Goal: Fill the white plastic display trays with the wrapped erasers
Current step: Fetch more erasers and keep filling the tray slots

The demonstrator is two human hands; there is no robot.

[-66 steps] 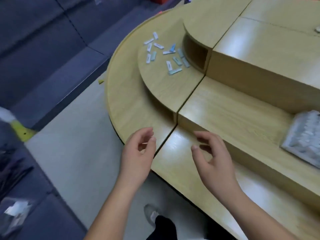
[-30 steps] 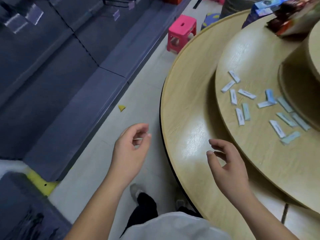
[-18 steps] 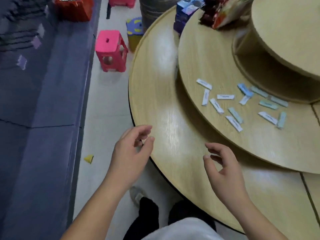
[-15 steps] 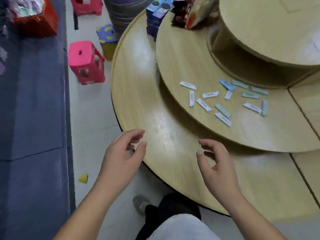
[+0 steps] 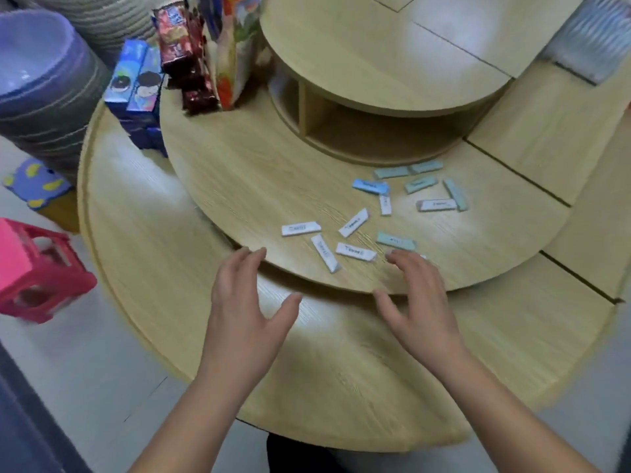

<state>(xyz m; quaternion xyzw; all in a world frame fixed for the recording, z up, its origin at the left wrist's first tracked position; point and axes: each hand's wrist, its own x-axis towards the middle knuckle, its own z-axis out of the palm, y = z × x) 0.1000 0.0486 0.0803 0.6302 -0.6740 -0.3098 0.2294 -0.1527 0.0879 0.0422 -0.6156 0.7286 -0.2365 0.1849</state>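
Several wrapped erasers, white, blue and pale green, lie scattered on the middle tier of a round wooden display stand. My left hand reaches out with fingers spread, its fingertips at the rim of that tier, holding nothing. With fingers extended, my right hand has its fingertips over the tier's edge, next to a pale green eraser; an eraser may lie partly under them. A white plastic display tray sits blurred at the top right on a higher shelf.
Snack packets and blue boxes stand at the tier's back left. A stack of purple basins and a pink stool stand on the floor to the left. The stand's lowest tier runs beneath my hands.
I have walked round the stand and come close to the erasers. Both hands have moved forward from loosely curled over the lower tier to spread at the middle tier's edge.
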